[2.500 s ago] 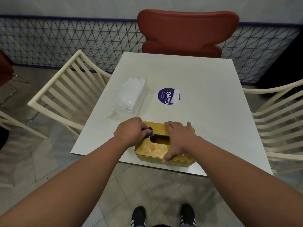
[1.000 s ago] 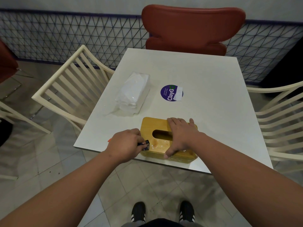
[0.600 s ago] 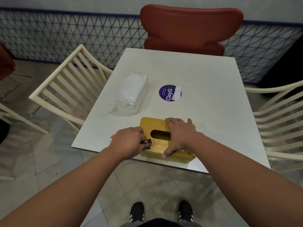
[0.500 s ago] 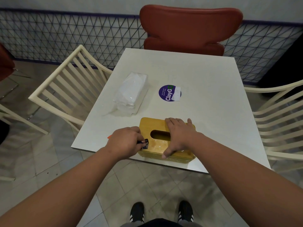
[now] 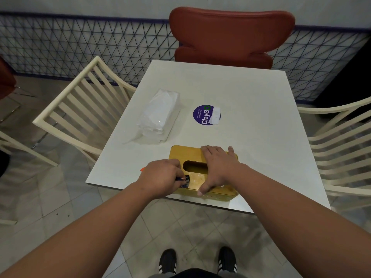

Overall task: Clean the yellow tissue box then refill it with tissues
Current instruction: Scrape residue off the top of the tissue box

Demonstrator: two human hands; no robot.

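Observation:
The yellow tissue box (image 5: 181, 155) lies near the front edge of the white table (image 5: 241, 101), its oval slot facing up and pale specks on its near top. My left hand (image 5: 160, 177) grips a small dark blue cleaning tool (image 5: 185, 180) and holds it against the box's near-left top. Flat on the right half of the lid rests my right hand (image 5: 217, 167), thumb down over the front edge. A clear-wrapped pack of white tissues (image 5: 158, 115) lies behind the box to the left.
A round purple ClayGo sticker (image 5: 206, 114) is on the table's middle. Cream slatted chairs stand left (image 5: 80, 109) and right (image 5: 341, 141), a red chair (image 5: 230, 35) at the far side. Something small and orange (image 5: 142, 169) peeks out by my left wrist.
My left hand with the blue tool slid from the box's far-left top toward its near-left corner and keeps rubbing there. My right hand stays pressed on the lid.

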